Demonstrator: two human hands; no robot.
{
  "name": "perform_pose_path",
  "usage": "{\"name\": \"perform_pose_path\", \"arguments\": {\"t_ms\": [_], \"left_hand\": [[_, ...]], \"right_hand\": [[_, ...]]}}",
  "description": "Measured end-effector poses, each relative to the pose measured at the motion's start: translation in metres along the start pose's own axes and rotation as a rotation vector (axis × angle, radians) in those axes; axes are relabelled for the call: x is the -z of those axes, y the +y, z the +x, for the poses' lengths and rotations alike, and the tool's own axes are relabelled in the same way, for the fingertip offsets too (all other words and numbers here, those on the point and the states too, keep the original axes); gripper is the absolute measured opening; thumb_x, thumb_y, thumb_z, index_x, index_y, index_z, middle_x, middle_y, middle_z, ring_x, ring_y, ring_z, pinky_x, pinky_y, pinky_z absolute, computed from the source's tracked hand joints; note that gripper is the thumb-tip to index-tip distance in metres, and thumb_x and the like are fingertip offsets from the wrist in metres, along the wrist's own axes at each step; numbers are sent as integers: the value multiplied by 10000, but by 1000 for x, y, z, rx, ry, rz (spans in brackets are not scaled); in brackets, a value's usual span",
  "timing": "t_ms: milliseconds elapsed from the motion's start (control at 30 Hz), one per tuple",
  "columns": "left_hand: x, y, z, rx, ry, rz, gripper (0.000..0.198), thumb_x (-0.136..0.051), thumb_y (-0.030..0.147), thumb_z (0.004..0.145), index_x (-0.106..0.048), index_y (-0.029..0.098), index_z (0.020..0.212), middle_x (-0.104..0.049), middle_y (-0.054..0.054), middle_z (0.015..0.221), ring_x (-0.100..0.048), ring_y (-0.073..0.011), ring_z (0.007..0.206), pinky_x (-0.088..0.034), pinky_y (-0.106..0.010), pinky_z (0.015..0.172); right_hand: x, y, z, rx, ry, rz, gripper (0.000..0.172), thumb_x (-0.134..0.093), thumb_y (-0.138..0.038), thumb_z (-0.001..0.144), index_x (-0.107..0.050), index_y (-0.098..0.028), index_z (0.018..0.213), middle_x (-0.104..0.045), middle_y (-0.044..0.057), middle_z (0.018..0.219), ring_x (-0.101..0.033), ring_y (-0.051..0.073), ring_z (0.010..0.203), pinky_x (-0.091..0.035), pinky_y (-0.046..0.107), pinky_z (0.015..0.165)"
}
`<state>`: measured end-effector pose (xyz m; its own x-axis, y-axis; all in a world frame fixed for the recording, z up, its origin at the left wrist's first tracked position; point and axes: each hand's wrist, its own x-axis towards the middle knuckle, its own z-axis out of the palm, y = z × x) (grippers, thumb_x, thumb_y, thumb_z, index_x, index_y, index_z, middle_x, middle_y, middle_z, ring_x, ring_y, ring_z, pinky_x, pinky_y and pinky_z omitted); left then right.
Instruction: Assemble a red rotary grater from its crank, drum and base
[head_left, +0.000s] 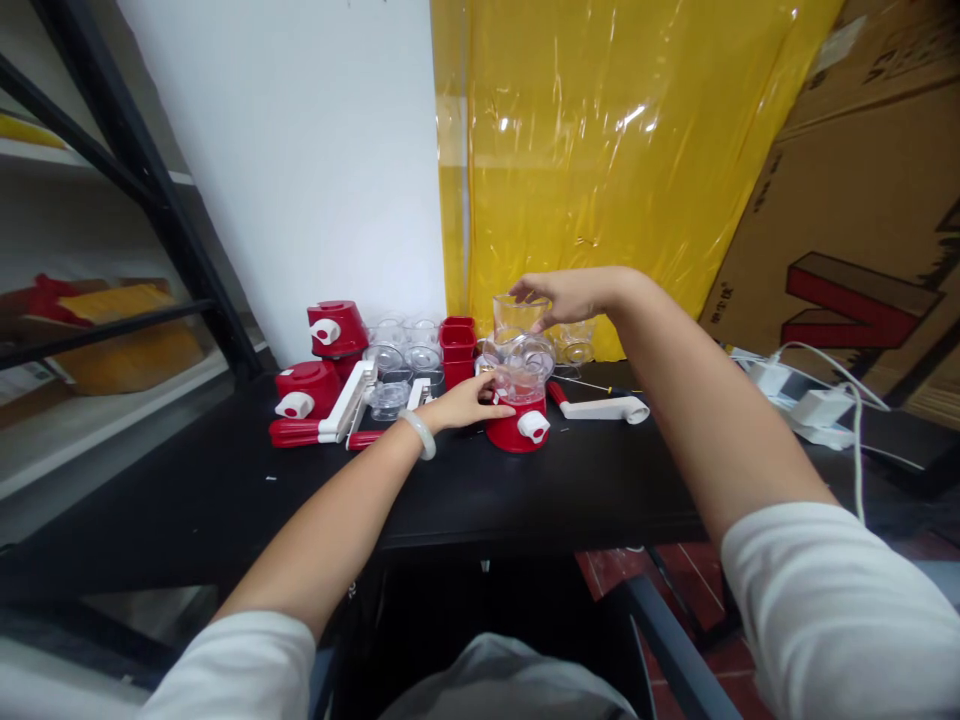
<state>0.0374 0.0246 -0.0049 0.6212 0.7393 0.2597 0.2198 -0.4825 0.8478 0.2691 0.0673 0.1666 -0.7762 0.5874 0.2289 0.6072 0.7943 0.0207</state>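
Observation:
A red round base with a white knob (518, 426) stands on the black table (525, 490), with a clear plastic part on top of it. My left hand (466, 402), a pale bangle on its wrist, pinches at that base's left side. My right hand (562, 293) reaches further back and grips the rim of a clear plastic cup (516, 315), held above the other clear parts.
Two more red units (337, 328) and a red box (457, 340) stand at the back left among several clear cups (405, 352). Red-and-white handles (330, 420) lie in front; another handle (604, 407) lies right. White power adapters (806, 400), yellow plastic sheet, cardboard boxes, metal shelving left.

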Motion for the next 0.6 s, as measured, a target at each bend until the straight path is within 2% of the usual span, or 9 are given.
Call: {"name": "perform_pose_path", "arguments": {"t_ms": [100, 167, 233, 300, 400, 467, 600], "left_hand": [[0, -3, 0, -1, 8, 10, 668, -787, 410, 738, -537, 172, 1310, -617, -139, 1323, -597, -279, 1211, -408, -461, 1085], [0, -4, -1, 5, 24, 22, 693, -802, 414, 721, -541, 183, 1320, -634, -126, 1305, -599, -279, 1206, -399, -455, 1094], [1, -5, -1, 6, 34, 29, 701, -811, 413, 713, -547, 188, 1322, -645, -119, 1292, -597, -280, 1208, -390, -449, 1102], [1, -5, -1, 2, 31, 25, 698, -809, 408, 719, -546, 187, 1326, -652, -121, 1281, -598, -282, 1205, -394, -453, 1098], [0, -6, 0, -11, 12, -3, 687, -801, 399, 735, -539, 183, 1333, -652, -132, 1279, -606, -282, 1197, -410, -456, 1084], [0, -5, 1, -21, 2, -11, 673, -790, 398, 748, -534, 179, 1331, -640, -137, 1296, -605, -277, 1201, -418, -454, 1077], [0, -1, 1, 0, 11, 31, 656, -781, 401, 751, -534, 148, 1303, -634, -154, 1299, -607, -278, 1199, -434, -454, 1062]], "right_hand": [[-2, 9, 14, 28, 34, -85, 511, -683, -537, 809, -661, -197, 1189, -704, 87, 1008, -676, 285, 955, -530, 482, 838], [-5, 15, 19, 51, 97, -108, 499, -664, -582, 809, -690, -195, 1123, -703, 76, 943, -676, 290, 952, -519, 487, 847], [-8, 17, 19, 60, 165, -120, 505, -647, -617, 806, -706, -193, 1074, -701, 75, 937, -671, 293, 978, -511, 476, 860], [-6, 10, 17, 18, 168, -143, 533, -627, -651, 801, -710, -189, 1054, -700, 80, 977, -663, 298, 1018, -508, 459, 867], [3, -16, 12, -179, 11, -208, 606, -631, -670, 777, -695, -163, 1103, -690, 98, 1076, -641, 313, 1084, -502, 443, 881], [11, -37, 9, -326, -101, -268, 644, -683, -653, 734, -690, -135, 1116, -695, 117, 1074, -649, 320, 1061, -508, 431, 860], [21, -64, 5, -413, -177, -351, 602, -693, -644, 720, -711, -137, 1043, -714, 115, 1015, -674, 304, 972, -522, 394, 795]]}}
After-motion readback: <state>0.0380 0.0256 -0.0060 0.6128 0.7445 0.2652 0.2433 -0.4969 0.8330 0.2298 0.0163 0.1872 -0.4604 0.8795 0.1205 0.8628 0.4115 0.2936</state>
